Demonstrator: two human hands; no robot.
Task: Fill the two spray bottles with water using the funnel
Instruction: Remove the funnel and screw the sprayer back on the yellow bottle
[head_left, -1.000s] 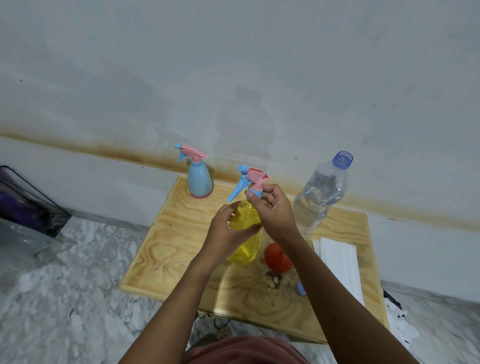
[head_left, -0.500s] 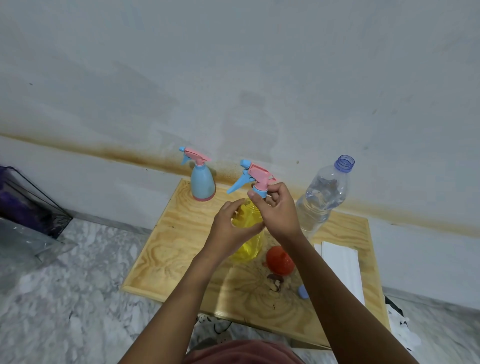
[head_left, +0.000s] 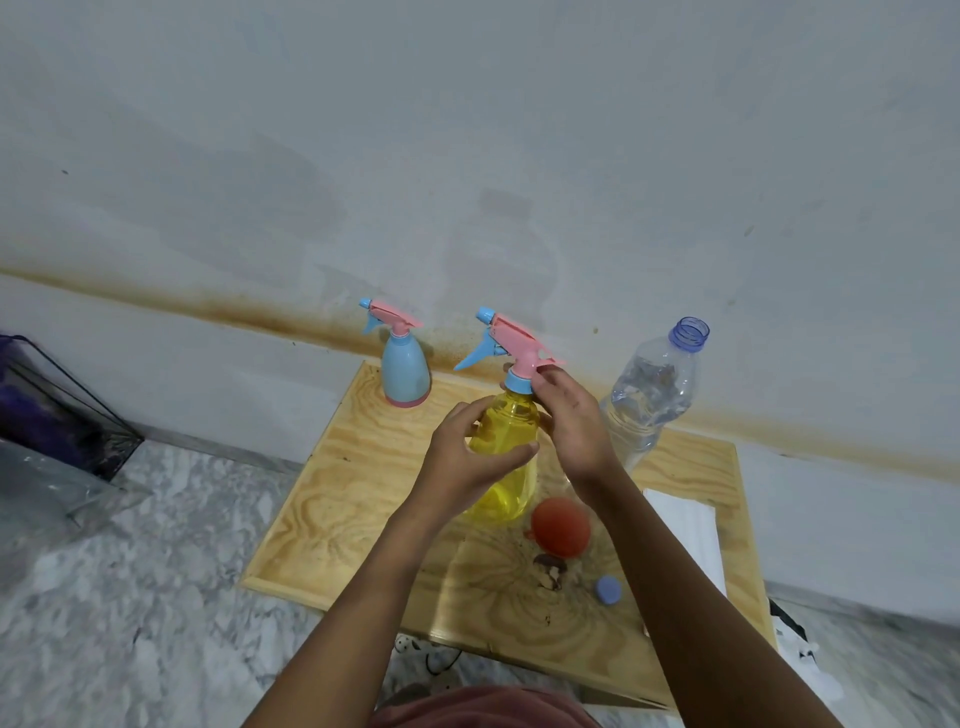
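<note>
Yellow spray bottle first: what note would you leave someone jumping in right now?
The left hand grips the yellow spray bottle; right hand pinches its blue collar, under the pink trigger head. The blue spray bottle stands at the back of the wooden table, head on. The open water bottle stands to the right; orange funnel and blue cap lie in front. Done: water bottle uncapped. Fill levels: cannot tell. Left: funnel and pour into both.

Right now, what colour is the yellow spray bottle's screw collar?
Light blue; the screw collar of the yellow spray bottle shows best in the head view.
</note>
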